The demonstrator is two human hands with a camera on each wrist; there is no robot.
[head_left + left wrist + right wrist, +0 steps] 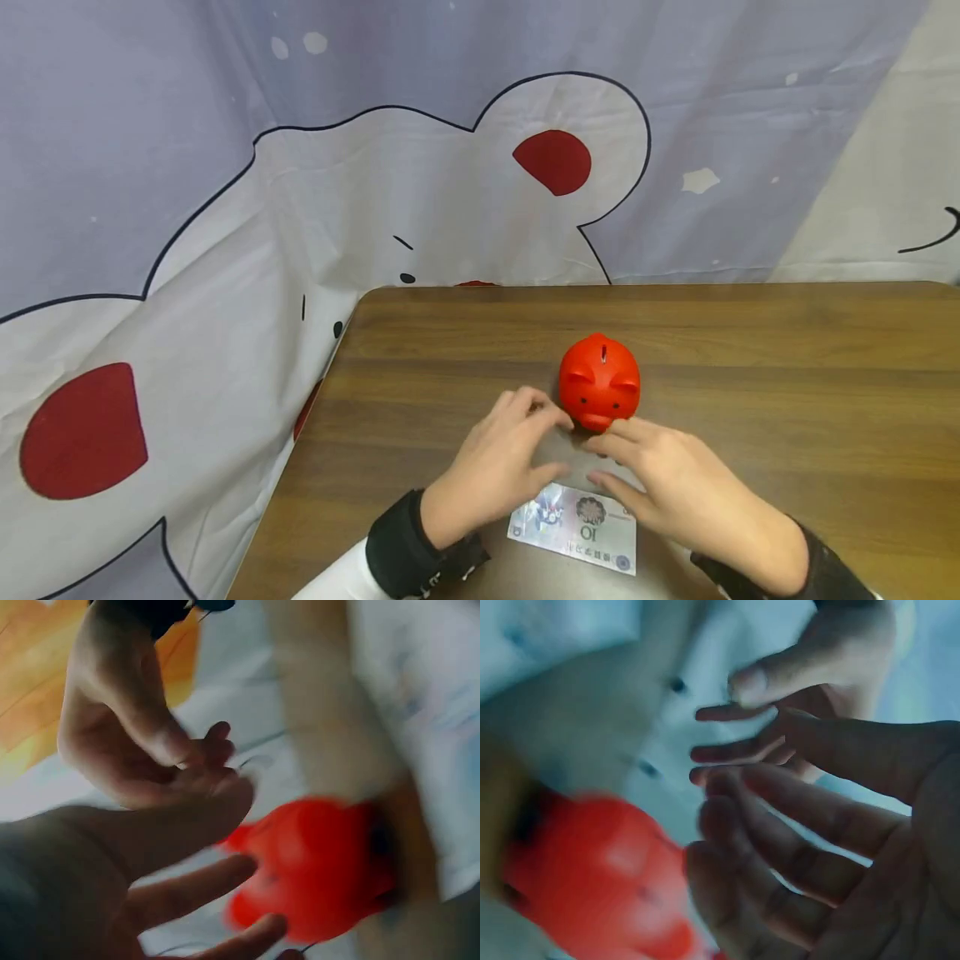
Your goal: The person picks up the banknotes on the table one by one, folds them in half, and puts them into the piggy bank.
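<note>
A red piggy bank (600, 375) with a slot on top stands on the wooden table, its snout toward the hands. My left hand (501, 467) hovers just in front of it on the left, fingers spread and slightly bent, with nothing between them. Mirroring it on the right, my right hand (675, 483) has its fingertips near the snout and also holds nothing. Below the two hands a banknote (573, 529) marked 10 lies flat on the table. Both wrist views show the piggy bank (322, 870) blurred beside the loosely bent fingers (802, 855).
The wooden table (795, 400) stretches far to the right and ends at a rounded back left corner. Behind it hangs a cloth (420, 192) with a cartoon print in grey-violet, white and red, which also drapes down along the left edge.
</note>
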